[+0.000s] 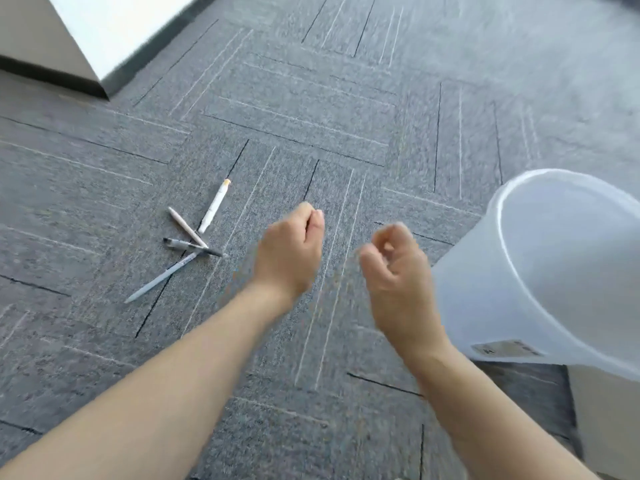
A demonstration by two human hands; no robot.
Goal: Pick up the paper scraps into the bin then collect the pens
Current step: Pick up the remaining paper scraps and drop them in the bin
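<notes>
Several pens lie crossed on the grey carpet at centre left: a white marker (215, 208), a beige pen (187, 227), a dark pen (192, 247) and a pale blue pen (160, 277). My left hand (290, 252) hovers to the right of them, fingers curled shut, nothing visible in it. My right hand (398, 275) is beside it, blurred, fingers curled with nothing seen inside. A translucent white bin (540, 271) stands just right of my right hand. No paper scraps show on the floor; the bin's inside is not visible.
A white wall corner with a dark skirting board (79, 39) rises at the top left. A pale block (602, 420) sits behind the bin at the lower right. Grey carpet tiles (329, 116) stretch ahead.
</notes>
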